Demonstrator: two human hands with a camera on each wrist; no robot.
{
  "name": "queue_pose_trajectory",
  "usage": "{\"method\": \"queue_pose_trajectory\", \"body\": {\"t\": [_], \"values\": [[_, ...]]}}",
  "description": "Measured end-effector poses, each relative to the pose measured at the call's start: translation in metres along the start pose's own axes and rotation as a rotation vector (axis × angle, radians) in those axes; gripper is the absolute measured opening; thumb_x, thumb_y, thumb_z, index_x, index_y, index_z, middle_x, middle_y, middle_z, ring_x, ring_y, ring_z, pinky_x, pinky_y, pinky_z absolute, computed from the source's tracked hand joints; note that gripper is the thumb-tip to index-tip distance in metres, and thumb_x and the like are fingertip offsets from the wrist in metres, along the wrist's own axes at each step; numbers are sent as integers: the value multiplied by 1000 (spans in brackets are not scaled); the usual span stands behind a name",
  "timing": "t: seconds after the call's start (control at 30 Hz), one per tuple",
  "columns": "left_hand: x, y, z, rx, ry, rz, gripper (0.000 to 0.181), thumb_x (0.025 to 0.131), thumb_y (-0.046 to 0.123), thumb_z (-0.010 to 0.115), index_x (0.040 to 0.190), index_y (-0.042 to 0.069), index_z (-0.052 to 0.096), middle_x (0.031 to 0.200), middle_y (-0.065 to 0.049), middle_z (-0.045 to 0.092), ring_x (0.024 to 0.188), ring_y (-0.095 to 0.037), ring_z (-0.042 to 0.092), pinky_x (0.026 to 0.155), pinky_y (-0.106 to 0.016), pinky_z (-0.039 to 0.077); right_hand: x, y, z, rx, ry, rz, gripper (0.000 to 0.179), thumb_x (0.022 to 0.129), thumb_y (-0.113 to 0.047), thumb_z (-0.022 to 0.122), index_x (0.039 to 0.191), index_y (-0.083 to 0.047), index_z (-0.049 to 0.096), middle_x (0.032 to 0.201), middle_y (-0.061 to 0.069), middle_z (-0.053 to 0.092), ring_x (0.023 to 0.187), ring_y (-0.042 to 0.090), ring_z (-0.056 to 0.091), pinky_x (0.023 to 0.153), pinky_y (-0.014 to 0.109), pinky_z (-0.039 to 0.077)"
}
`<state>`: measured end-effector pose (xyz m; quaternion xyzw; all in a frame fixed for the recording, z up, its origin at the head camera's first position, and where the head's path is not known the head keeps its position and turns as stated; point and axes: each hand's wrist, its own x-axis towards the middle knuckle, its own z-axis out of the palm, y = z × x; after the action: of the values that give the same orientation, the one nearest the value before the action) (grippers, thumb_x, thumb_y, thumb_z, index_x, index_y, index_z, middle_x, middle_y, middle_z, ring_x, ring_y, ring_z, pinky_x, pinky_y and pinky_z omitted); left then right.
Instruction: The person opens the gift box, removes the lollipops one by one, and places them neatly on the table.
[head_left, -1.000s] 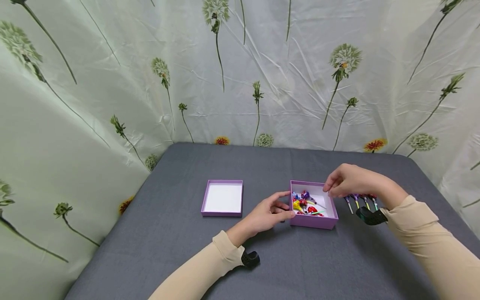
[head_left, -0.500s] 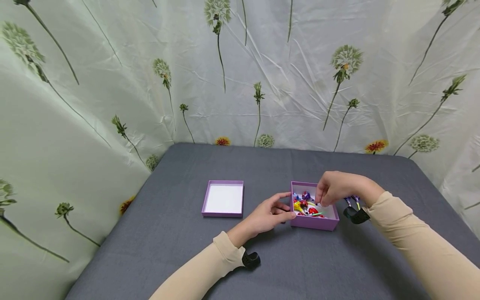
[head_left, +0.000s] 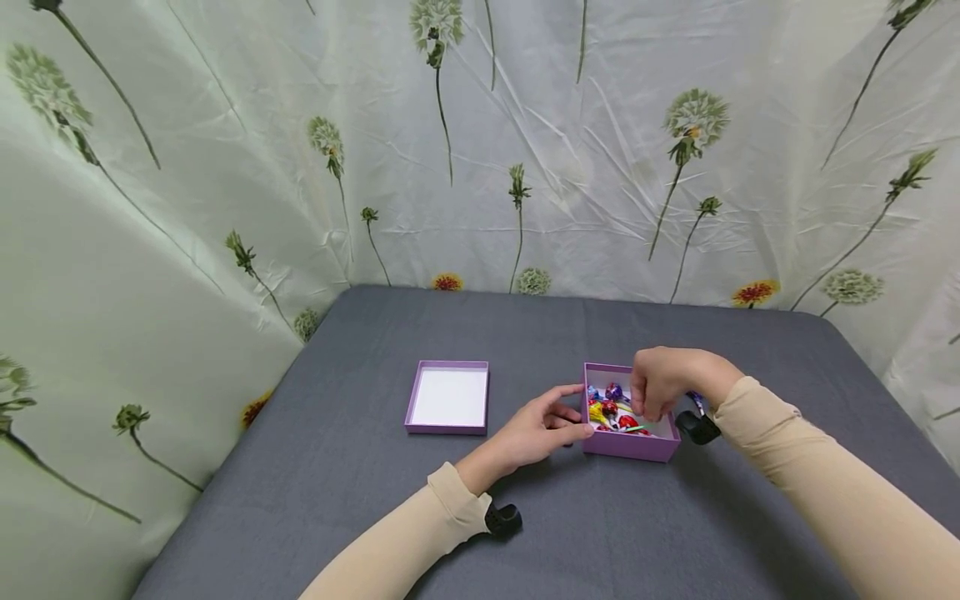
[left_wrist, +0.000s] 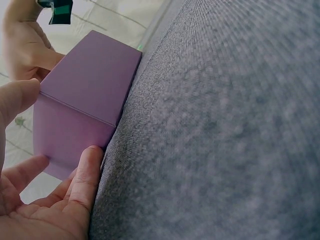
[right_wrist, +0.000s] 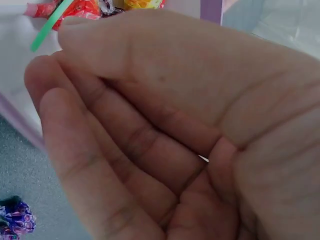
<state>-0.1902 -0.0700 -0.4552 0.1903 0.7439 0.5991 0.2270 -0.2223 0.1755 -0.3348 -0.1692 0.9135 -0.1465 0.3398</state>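
1. Purple box (head_left: 630, 446) sits upright on the gray worktop (head_left: 517, 333), top uncovered, in front of me and a bit to the right.
2. My left hand (head_left: 525, 433): fingers spread wide on the box's left wall, thumb at the near corner.
3. My right hand (head_left: 670, 377): over the box's right half, fingers bent, thumb close to fingertips, narrow gap. Cannot tell if anything is pinched (my own fingers block it).
4. In the box, mostly left side: wrapped candies (head_left: 597, 412), red, yellow, blue, purple; green stick (right_wrist: 49, 26) near my right thumb.
5. Purple-wrapped candy (right_wrist: 17, 220) outside, on the worktop right of the box.
6. Shallow purple tray (head_left: 450, 398), white inside, left of the box, well apart.
7. Flowered curtain (head_left: 570, 167) behind.
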Motion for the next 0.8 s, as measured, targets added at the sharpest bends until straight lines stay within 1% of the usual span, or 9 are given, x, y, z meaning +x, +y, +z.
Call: {"method": "queue_pose_trajectory", "body": {"t": [0.03,0.3,0.47,0.67,0.8], "values": [[0,0,0,0,-1,1,61,101,29,77,157,31,53,125,-3,71,105,-11,68,84,-29,51,1,-1,0,-18,-2,6,13,85,4,81,83,-7,75,78,-2,69,72,11,60,67,28,52],[-2,0,-1,5,-2,10,62,101,29,77,158,30,52,126,-4,70,105,-10,68,84,-27,52,8,-9,6,-104,-13,87,16,83,4,85,85,-10,77,82,1,71,73,15,63,70,30,56],[-2,-1,-1,-3,-8,14,62,101,28,77,158,30,52,126,-5,70,105,-10,67,84,-27,52,11,-12,9,-162,-14,110,17,81,3,88,85,-10,77,83,2,72,74,17,63,72,30,57],[-1,-2,-1,-8,-3,6,61,101,29,77,157,31,53,125,-3,70,105,-11,68,83,-29,51,10,-14,11,-165,-10,129,19,81,5,88,87,-9,76,86,4,72,77,18,65,77,34,61],[-1,-2,0,-6,-5,7,62,101,29,77,158,31,53,125,-2,70,105,-10,68,84,-29,52,9,-14,11,-166,-9,125,17,82,6,87,86,-8,77,85,4,72,76,17,66,76,34,62]]}}
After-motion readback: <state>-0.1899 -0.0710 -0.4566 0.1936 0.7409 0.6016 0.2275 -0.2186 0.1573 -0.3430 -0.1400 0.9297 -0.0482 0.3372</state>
